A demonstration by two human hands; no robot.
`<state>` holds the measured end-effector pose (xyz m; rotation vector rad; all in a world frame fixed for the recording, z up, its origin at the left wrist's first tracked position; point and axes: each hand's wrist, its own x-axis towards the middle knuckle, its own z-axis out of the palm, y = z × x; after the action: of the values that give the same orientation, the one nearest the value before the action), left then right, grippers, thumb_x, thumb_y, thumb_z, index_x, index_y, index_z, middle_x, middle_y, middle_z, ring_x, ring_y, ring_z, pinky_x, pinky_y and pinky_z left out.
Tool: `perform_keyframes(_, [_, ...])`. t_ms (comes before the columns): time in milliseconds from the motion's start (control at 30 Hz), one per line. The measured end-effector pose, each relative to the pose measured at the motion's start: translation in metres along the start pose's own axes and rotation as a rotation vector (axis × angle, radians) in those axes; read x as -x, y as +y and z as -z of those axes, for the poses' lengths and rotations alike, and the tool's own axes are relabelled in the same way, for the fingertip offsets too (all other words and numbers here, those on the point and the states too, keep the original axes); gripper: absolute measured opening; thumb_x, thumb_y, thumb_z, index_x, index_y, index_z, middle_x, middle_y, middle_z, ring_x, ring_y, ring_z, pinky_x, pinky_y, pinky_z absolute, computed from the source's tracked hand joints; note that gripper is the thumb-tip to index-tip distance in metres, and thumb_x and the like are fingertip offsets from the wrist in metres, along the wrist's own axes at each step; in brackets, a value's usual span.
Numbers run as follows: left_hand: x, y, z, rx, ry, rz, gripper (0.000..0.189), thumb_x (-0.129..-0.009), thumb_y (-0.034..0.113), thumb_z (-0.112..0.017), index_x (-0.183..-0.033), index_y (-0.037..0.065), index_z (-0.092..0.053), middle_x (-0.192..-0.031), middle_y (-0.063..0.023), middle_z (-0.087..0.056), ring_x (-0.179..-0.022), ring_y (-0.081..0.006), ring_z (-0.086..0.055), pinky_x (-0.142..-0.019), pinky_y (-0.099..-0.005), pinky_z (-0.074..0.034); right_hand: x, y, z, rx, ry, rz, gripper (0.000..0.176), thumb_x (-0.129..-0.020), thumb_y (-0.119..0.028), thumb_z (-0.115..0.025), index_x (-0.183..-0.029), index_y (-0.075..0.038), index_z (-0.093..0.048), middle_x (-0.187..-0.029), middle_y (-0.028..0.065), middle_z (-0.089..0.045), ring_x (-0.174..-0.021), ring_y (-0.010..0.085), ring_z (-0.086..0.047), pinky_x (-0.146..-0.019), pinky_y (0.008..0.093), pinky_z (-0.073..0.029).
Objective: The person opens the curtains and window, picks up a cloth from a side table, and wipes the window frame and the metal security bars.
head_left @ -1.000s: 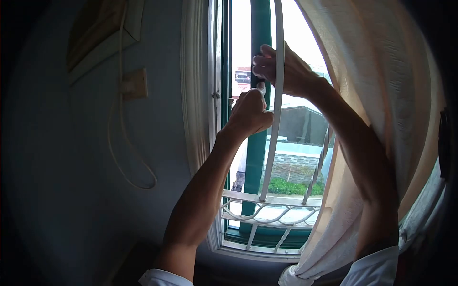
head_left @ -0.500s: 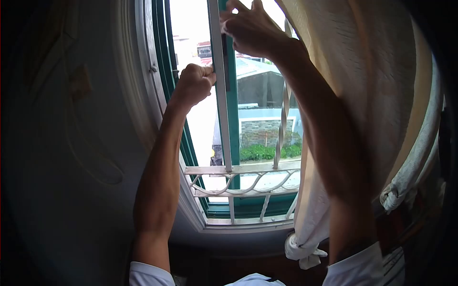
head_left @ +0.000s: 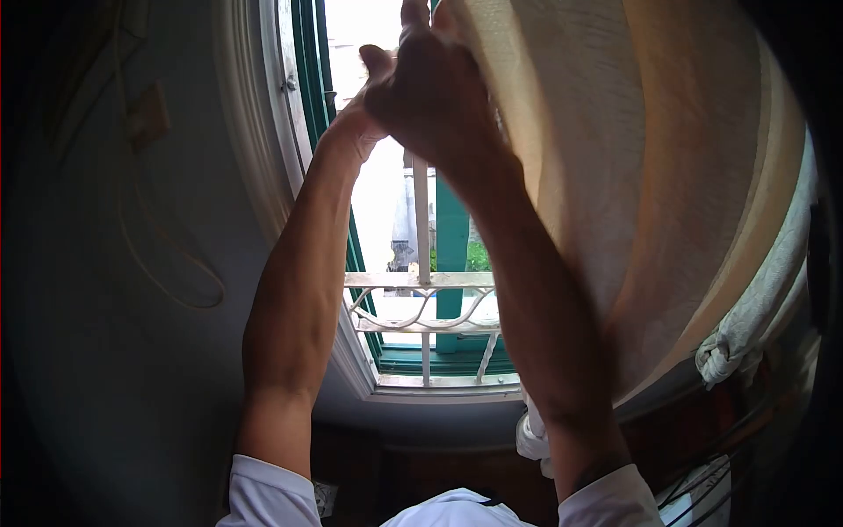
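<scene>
My right hand point(head_left: 430, 92) is raised at the top centre in front of the window grille. Its fingers point up and apart, some cut off by the frame edge, with nothing visible in them. Behind it is my left hand point(head_left: 363, 121), its fingers mostly hidden. Both hands overlap near the grille's upright bar point(head_left: 421, 220). To their right hangs the beige curtain point(head_left: 588, 132), its left edge passing behind my right hand and forearm.
The white grille's lower rail point(head_left: 395, 280) crosses the green-framed window point(head_left: 452, 228). A cord point(head_left: 132, 241) hangs on the dark wall at left, below a small box point(head_left: 148, 116). Knotted curtain ends point(head_left: 718, 362) hang at the right.
My right hand has moved left and down, now overlapping my left hand, which is slightly higher and further right. The curtain now reaches further left, covering more of the window.
</scene>
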<state>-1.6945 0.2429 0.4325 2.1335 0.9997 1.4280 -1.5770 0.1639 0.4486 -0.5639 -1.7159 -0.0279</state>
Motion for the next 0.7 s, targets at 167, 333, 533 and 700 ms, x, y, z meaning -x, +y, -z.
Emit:
perform_keyframes(167, [0.003, -0.007, -0.004, 0.066, -0.039, 0.073, 0.036, -0.091, 0.010, -0.049, -0.111, -0.011, -0.070, -0.124, -0.0277, -0.067, -0.105, -0.0332, -0.071, -0.078, -0.0477, -0.063, 0.071, -0.037, 0.013, 0.135, 0.204, 0.595, 0.053, -0.082, 0.003, -0.063, -0.132, 0.014, -0.052, -0.138, 0.0391, -0.048, -0.116, 0.0492, -0.063, -0.087, 0.0456, -0.061])
perform_keyframes(333, [-0.002, -0.017, -0.018, 0.133, -0.045, 0.112, 0.037, -0.093, 0.013, -0.048, -0.113, -0.011, -0.069, -0.125, -0.0276, -0.067, -0.106, -0.0337, -0.070, -0.078, -0.0477, -0.062, 0.152, -0.058, 0.051, -0.060, 0.005, 0.658, 0.047, -0.085, -0.004, -0.066, -0.126, 0.019, -0.059, -0.130, 0.0433, -0.055, -0.099, 0.0401, -0.073, -0.067, 0.0359, -0.062])
perform_keyframes(533, [-0.019, -0.037, -0.038, 0.264, -0.036, 0.121, 0.039, -0.096, 0.016, -0.048, -0.115, -0.010, -0.069, -0.127, -0.0276, -0.066, -0.108, -0.0344, -0.070, -0.079, -0.0478, -0.062, 0.205, -0.056, 0.045, -0.141, 0.199, 0.487, 0.035, -0.083, -0.007, -0.074, -0.117, 0.000, -0.071, -0.115, 0.0210, -0.073, -0.093, 0.0301, -0.076, -0.073, 0.0368, -0.063])
perform_keyframes(700, [0.001, -0.034, -0.053, 0.439, 0.307, 0.117, 0.040, -0.098, 0.018, -0.047, -0.116, -0.010, -0.069, -0.128, -0.0275, -0.066, -0.109, -0.0350, -0.069, -0.079, -0.0478, -0.061, 0.170, -0.054, 0.151, 0.521, 0.557, 0.210, 0.034, -0.096, -0.026, -0.065, -0.106, 0.006, -0.061, -0.119, 0.0270, -0.065, -0.107, 0.0404, -0.067, -0.088, 0.0456, -0.054])
